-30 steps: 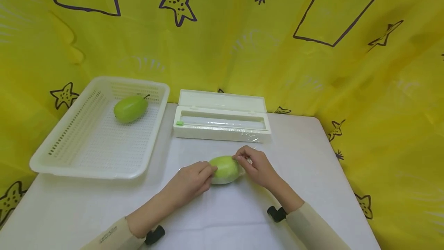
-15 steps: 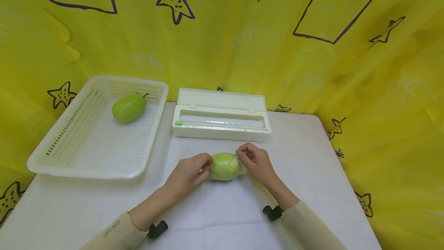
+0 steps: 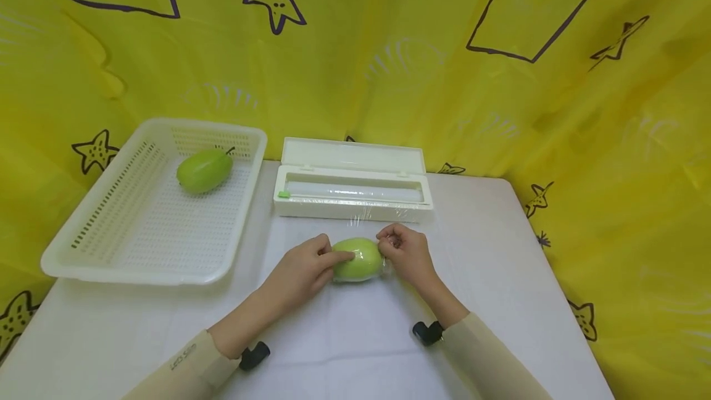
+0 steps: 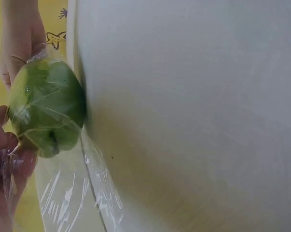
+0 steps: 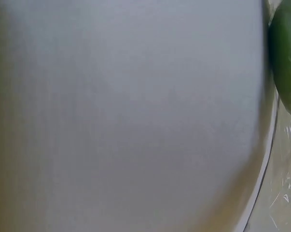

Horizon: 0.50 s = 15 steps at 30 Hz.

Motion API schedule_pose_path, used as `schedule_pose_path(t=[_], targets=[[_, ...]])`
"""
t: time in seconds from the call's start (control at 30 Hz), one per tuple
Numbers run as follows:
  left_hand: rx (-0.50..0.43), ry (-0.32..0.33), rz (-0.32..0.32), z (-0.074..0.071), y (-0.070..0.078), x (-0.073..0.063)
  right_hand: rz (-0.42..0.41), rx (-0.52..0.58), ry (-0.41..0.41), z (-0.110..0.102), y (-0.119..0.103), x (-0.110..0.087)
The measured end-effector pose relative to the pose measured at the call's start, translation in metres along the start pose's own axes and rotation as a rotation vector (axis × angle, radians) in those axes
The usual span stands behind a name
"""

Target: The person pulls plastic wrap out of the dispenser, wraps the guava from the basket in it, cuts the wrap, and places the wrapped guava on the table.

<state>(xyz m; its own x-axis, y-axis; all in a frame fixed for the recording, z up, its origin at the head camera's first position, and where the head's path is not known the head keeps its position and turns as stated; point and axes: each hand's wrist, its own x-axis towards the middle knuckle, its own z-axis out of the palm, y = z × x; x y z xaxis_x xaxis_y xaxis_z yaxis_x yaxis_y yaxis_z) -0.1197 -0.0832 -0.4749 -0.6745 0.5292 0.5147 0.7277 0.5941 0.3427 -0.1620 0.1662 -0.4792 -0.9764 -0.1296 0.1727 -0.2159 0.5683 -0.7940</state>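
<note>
An oval green fruit [image 3: 363, 269], wrapped in clear plastic wrap [image 4: 102, 193], lies on its side between both hands. My left hand [image 3: 302, 267] is at its left end, the index finger stretched over its top; in the left wrist view, thumb and fingers pinch a fold of the wrap. At the opposite end, my right hand [image 3: 410, 255] pinches gathered wrap between thumb and fingertips. Creased film spreads from the fruit's stem end in the left wrist view. Only part of the green fruit [image 5: 287, 58] shows at the right wrist view's edge, and that hand is mostly hidden there.
Behind the fruit stands a white plastic wrap box [image 3: 352, 210], lid raised, with a film roll [image 3: 355, 191] and a green slider [image 3: 284, 194]. A white basket [image 3: 150, 278] at left contains another green fruit [image 3: 204, 170]. A yellow curtain [image 3: 344, 66] borders the white table [image 3: 500, 289].
The left hand drew back to the fruit's left end, then laid its index finger over the top. The right hand stays at the right end. The wrap looks smoother over the fruit.
</note>
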Motion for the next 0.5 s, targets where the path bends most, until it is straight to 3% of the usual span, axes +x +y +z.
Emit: schedule_pose_path(t=[0.2, 0.33, 0.5], targets=[[-0.019, -0.011, -0.031, 0.0003, -0.0036, -0.0006, -0.003, -0.095, 0.01, 0.0019, -0.0034, 0.0007], [-0.004, 0.035, -0.031, 0.0032, -0.0026, 0.002, 0.006, -0.137, -0.011, 0.0007, -0.0038, 0.0001], [0.1, 0.108, -0.001, 0.0063, -0.0025, 0.0055, 0.025, -0.158, -0.022, 0.0, -0.0039, -0.0028]])
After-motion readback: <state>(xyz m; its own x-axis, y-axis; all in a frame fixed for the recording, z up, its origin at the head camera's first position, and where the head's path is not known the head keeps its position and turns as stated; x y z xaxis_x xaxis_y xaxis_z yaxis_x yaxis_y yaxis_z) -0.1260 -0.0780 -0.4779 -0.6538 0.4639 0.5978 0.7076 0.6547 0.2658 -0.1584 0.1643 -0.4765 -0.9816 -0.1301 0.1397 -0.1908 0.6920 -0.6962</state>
